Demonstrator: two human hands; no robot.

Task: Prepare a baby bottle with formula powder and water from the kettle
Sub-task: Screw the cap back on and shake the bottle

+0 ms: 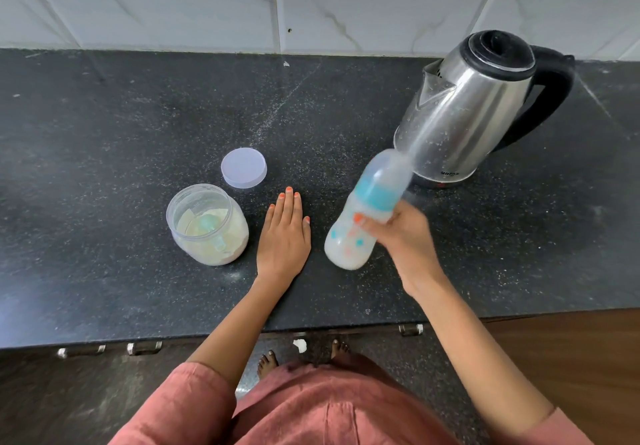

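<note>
Pink sleeves (194, 406) frame the bottom edge. The right hand (398, 237) grips the bottle (349, 247) round its middle. The bottle is tilted, its capped top toward the kettle (464, 109), blurred, with milky liquid inside. The left hand (284, 237) lies flat on the worktop (104, 133), fingers straight, between the bottle and the open jar (235, 244) of powder, which holds a scoop (209, 225). Its lid (243, 167) lies just behind.

Baby bottle (346, 244) smeared by motion blur, cap end see-through against kettle (464, 109), kettle lettering too small to read, scoop (207, 228) partly buried in powder (223, 252), surface (104, 133) cut off at both sides
</note>
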